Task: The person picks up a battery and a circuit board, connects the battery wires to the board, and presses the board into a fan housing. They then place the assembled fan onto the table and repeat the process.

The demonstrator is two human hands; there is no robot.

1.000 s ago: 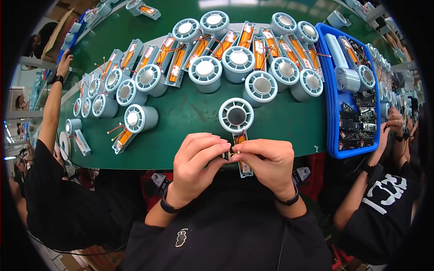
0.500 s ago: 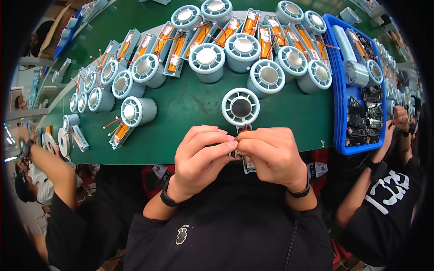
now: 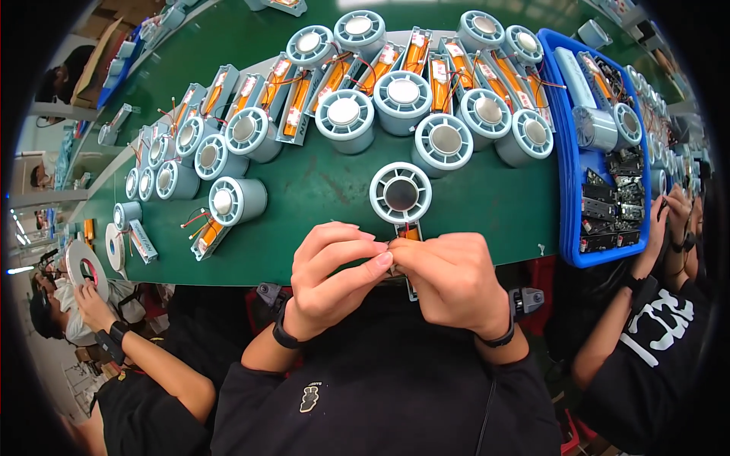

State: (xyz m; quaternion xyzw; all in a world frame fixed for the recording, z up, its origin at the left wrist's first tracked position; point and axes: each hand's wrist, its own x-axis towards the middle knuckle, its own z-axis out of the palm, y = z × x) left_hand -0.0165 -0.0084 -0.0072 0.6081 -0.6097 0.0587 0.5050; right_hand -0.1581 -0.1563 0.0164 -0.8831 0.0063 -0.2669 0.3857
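Note:
At the table's near edge my left hand (image 3: pixel 334 270) and my right hand (image 3: pixel 452 277) meet, thumbs and forefingers pinched together. Whatever small part they pinch is hidden by the fingers. Just beyond them stands a light-blue fan unit (image 3: pixel 401 192) with a dark round centre and spoked rim. Its handle casing (image 3: pixel 409 231), with an orange battery and a red wire, runs toward me beneath my hands and is mostly covered by them.
Several similar fan units (image 3: pixel 344 111) with open battery handles (image 3: pixel 298 100) fill the far side of the green table (image 3: pixel 319 182). A blue tray (image 3: pixel 564 190) of circuit boards (image 3: pixel 612 199) stands right. Co-workers' hands (image 3: pixel 93 306) are left, by tape rolls (image 3: pixel 84 266), and right.
My fingertips stay together, shifted slightly down in the picture, and the view has tilted a little. At left, a co-worker's arm has come down to the tape roll.

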